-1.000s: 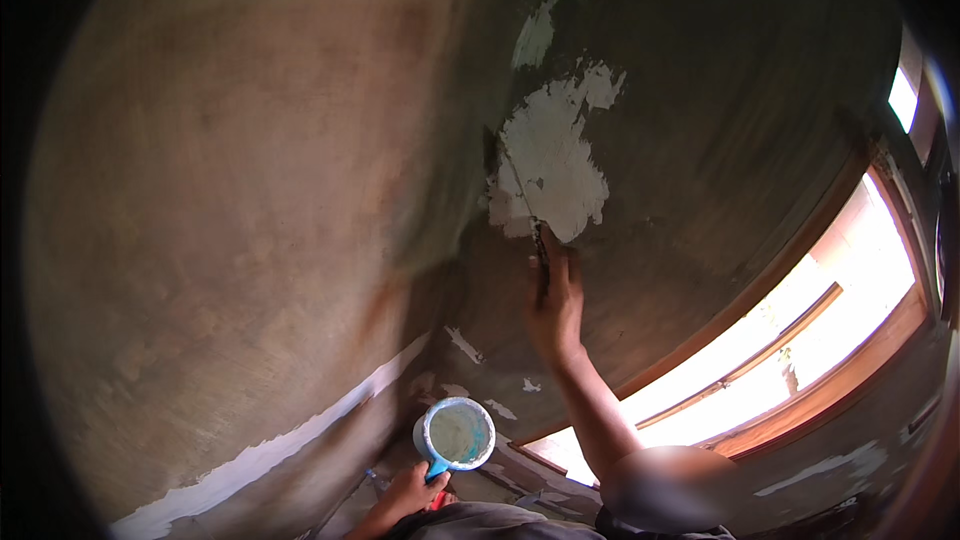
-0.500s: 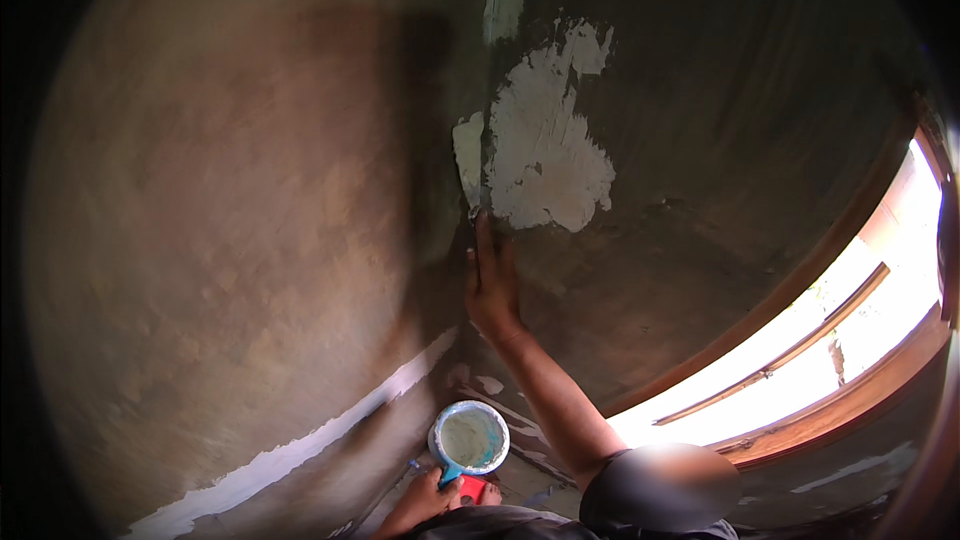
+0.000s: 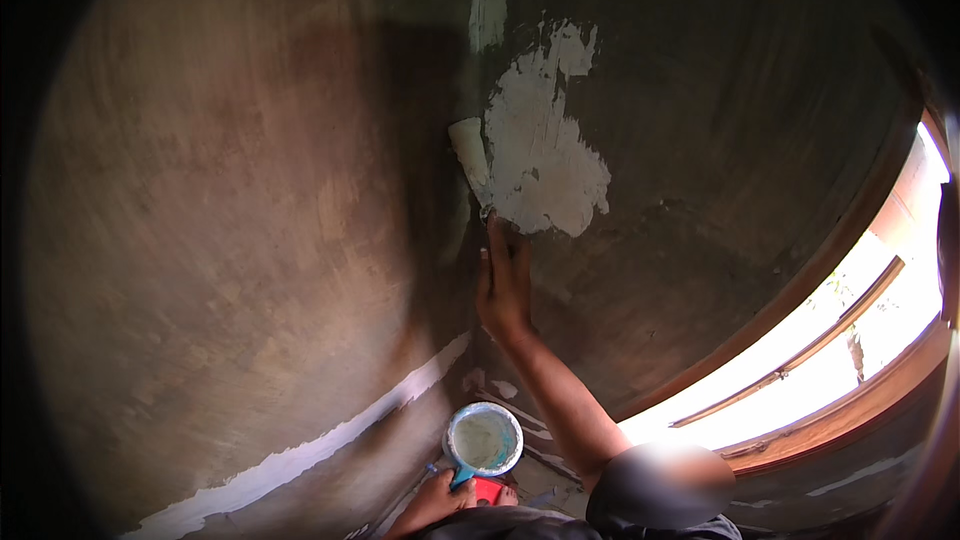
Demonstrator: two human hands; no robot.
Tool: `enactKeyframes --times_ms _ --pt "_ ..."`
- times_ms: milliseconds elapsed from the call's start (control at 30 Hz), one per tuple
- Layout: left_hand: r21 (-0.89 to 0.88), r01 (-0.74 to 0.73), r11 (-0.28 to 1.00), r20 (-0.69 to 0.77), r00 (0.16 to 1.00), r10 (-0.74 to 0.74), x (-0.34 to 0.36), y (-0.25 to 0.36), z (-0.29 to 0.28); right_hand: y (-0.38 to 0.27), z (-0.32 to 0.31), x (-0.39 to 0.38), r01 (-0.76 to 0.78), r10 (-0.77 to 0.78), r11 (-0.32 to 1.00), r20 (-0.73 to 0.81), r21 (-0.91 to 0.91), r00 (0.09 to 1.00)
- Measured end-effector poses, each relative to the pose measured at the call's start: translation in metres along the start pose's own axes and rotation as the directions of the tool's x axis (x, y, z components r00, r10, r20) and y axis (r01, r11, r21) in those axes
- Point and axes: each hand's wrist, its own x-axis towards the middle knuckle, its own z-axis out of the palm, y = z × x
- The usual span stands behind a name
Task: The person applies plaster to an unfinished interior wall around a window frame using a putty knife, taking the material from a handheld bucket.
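"Where's the right hand [image 3: 506, 285] on your feed?"
"I see it gripping a scraper [image 3: 468, 150], tilted, just left of the white patch [image 3: 548, 140] on the wall [image 3: 690, 260]."
"And the left hand [image 3: 432, 502]?"
"From here, I see it clamped around the blue pot [image 3: 449, 450] by its handle, below."
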Motion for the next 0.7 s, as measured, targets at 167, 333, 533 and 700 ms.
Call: enactKeyframes --times_ms 167,333,533,700 --pt "-0.042 0.009 0.999 -0.025 1.0 -0.01 -0.002 0.017 -0.002 0.024 0.002 -0.044 0.051 -0.051 0.998 0.009 -0.026 0.999" --pt "-0.135 -0.027 0.99 -0.026 0.999 0.024 -0.001 0.018 -0.004 0.023 -0.057 -0.08 -0.084 0.08 0.996 0.081 0.037 0.993" --pt "-0.285 0.023 0.958 -0.015 0.999 -0.029 -0.003 0.003 -0.004 -0.005 -0.12 -0.119 -0.1 0.105 0.993 0.083 -0.061 0.991" --pt "-0.233 0.046 0.971 0.012 0.999 -0.044 -0.001 0.008 -0.011 -0.005 -0.142 -0.155 -0.252 0.264 0.964 0.167 -0.089 0.95"
